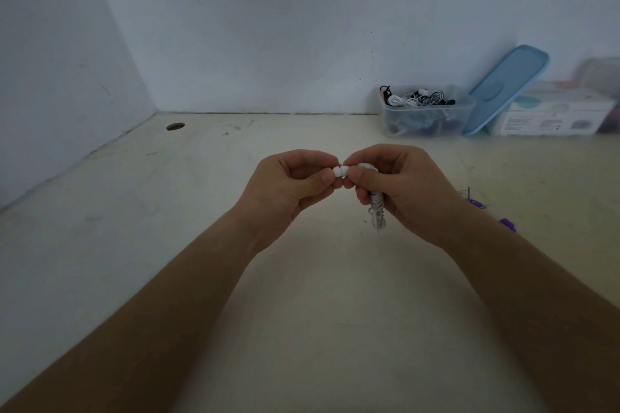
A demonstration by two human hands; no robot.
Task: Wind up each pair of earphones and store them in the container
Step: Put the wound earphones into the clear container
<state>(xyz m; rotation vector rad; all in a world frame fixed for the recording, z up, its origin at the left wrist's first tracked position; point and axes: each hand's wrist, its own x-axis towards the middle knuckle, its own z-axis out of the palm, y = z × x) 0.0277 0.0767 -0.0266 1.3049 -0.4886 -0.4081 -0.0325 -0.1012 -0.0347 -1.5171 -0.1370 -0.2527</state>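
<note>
Left hand [288, 184] and right hand [399, 184] both pinch coiled white earphones [377, 208], buds smooth, rounded.

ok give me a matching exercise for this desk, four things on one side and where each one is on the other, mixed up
Things
1. white earphones
2. blue lid
3. clear container
4. purple earphones

Places
a. lying on the table, to the right of the right hand
b. held between the left hand and the right hand
c. tilted on edge beside the box
d. at the back by the wall, with other earphones inside

Pairs: 1-b, 2-c, 3-d, 4-a
</note>
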